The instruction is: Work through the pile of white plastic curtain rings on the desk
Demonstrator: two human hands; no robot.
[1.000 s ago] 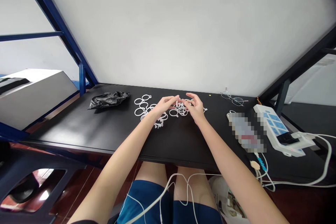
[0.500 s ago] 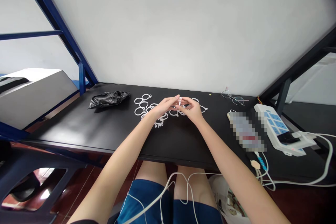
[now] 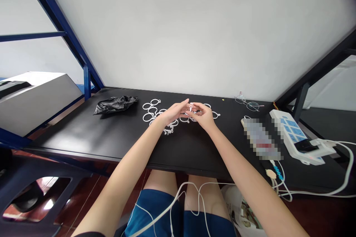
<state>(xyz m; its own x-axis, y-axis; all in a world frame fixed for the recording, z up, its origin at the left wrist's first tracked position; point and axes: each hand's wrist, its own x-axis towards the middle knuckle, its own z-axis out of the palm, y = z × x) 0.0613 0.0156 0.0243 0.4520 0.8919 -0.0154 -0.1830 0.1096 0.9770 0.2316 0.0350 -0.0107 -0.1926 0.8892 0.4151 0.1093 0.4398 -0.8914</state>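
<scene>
My right hand (image 3: 204, 115) is closed, thumb and fingers pinching a small white curtain ring piece (image 3: 191, 106). My left hand (image 3: 175, 112) meets it from the other side, its fingers behind and against the same piece and its thumb raised off it. How much of a ring hangs from the piece is hidden by the fingers. Several white curtain rings (image 3: 148, 117) with small eyelets lie in a loose heap under and left of my left hand. More white rings (image 3: 216, 115) lie beneath and beyond my right hand.
A crumpled black plastic bag (image 3: 115, 105) lies left on the black table (image 3: 116, 137). At the right are eyeglasses (image 3: 251, 106), a blurred-out phone (image 3: 261, 139) with a charging cable, and a white power strip (image 3: 294, 133). White cables (image 3: 200, 192) cross my lap.
My left thumb has lifted slightly up and left, away from the small white piece. Both hands otherwise stay in place.
</scene>
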